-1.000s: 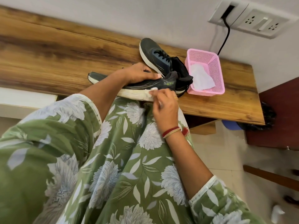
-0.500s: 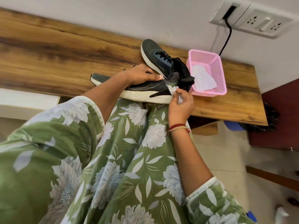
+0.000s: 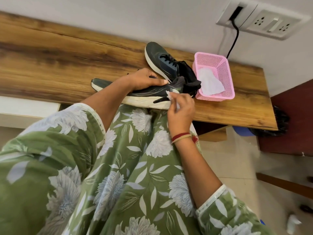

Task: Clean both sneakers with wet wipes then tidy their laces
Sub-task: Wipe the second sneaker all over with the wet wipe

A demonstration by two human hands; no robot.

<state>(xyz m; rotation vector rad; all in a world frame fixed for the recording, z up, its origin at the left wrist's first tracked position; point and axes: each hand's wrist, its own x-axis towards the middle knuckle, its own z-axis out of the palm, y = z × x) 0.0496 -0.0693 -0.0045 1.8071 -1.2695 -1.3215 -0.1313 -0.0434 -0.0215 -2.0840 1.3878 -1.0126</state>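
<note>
Wiping under way at mid-frame. Right hand [image 3: 181, 109] pinches a small bunched wet wipe [image 3: 169, 96] between thumb and fingertips and holds it against the side of the near sneaker [image 3: 149, 94], close to the heel, beside a small green logo patch. Remaining fingers curled in loosely; a red and tan band [image 3: 181, 137] sits on that wrist.

Left hand [image 3: 147, 80] clamps the same shoe from above, fingers curled over its top and far side, thumb stretched along the upper toward the heel.

Near sneaker: dark upper, white sole, lying along the front edge of the wooden table [image 3: 50, 65], toe toward frame left, heel toward frame right. I cannot tell whether its sole overhangs the edge.

Far sneaker [image 3: 160, 58]: upright on its sole just behind, toe aimed at the wall in the upper middle of the frame, black laces loose, heel end meeting the near shoe's heel.

Pink mesh basket [image 3: 215, 97] right of both heels, touching or nearly so; a flat white wipe [image 3: 209, 82] lies inside.

Upper right: wall socket panel [image 3: 259, 21] with a black cable [image 3: 235, 39] hanging down behind the basket.

Foreground: green floral garment [image 3: 118, 167] fills the lower frame. Lower right floor: a crumpled white scrap [image 3: 293, 221], too blurred to identify.
</note>
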